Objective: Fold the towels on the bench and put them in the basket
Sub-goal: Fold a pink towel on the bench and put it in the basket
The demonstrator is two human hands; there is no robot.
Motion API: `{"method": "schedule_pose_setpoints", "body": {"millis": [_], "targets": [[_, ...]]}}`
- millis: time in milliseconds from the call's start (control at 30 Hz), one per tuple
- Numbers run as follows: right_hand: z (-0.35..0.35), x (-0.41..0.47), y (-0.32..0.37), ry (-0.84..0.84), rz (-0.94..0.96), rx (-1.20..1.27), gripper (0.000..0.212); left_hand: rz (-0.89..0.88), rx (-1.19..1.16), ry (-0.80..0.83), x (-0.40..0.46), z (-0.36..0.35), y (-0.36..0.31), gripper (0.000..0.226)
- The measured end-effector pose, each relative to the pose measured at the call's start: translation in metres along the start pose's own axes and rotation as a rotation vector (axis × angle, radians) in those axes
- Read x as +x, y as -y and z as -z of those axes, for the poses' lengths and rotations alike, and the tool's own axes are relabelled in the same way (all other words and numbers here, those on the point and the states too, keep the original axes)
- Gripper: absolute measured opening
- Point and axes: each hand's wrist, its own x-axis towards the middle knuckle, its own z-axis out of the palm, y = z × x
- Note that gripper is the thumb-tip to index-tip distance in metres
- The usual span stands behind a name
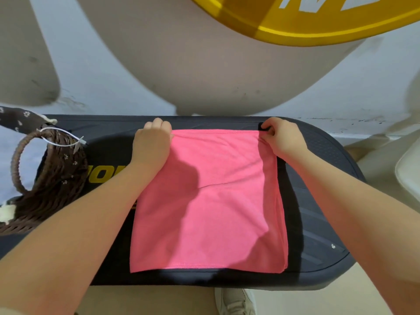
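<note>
Pink towel (208, 201) lies flat on bench (318, 201); left hand (151, 144) pinches its 11 o'clock corner, right hand (284, 139) its 1 o'clock corner; basket (52, 178) at 9 o'clock

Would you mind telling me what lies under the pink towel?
A black cloth shows along the pink towel's right edge, over the dark bench. How far it reaches underneath is covered.

- A yellow band (318, 21) with white letters curves across the top right.
- The wall (127, 71) behind is pale blue with broad beige shapes, scuffed low down.
- A pale shoe (235, 301) stands on the beige floor (141, 301).
- A white object (409, 171) shows at the right edge; what it is, I cannot tell.
</note>
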Motion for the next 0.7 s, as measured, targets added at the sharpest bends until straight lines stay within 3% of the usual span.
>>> {"method": "schedule_pose_setpoints", "body": {"millis": [267,367,467,633,700], "targets": [[-0.005,-0.003,0.005,-0.021,0.113,-0.165,0.016,0.113,0.039,0.005,-0.001,0.004,0.021,0.011],[-0.006,0.0,0.005,0.026,0.115,-0.15,0.026,0.177,-0.076,0.04,0.0,0.003,0.02,0.014],[-0.001,0.004,0.006,0.037,0.104,-0.157,0.022,0.232,-0.15,0.054,0.004,0.006,0.017,0.018],[0.015,0.018,0.015,-0.168,0.022,0.016,0.026,0.284,-0.339,-0.115,0.016,0.013,0.02,0.021],[0.014,0.016,0.015,-0.162,-0.033,0.083,0.033,0.333,-0.444,-0.099,0.016,0.011,0.016,0.04]]}}
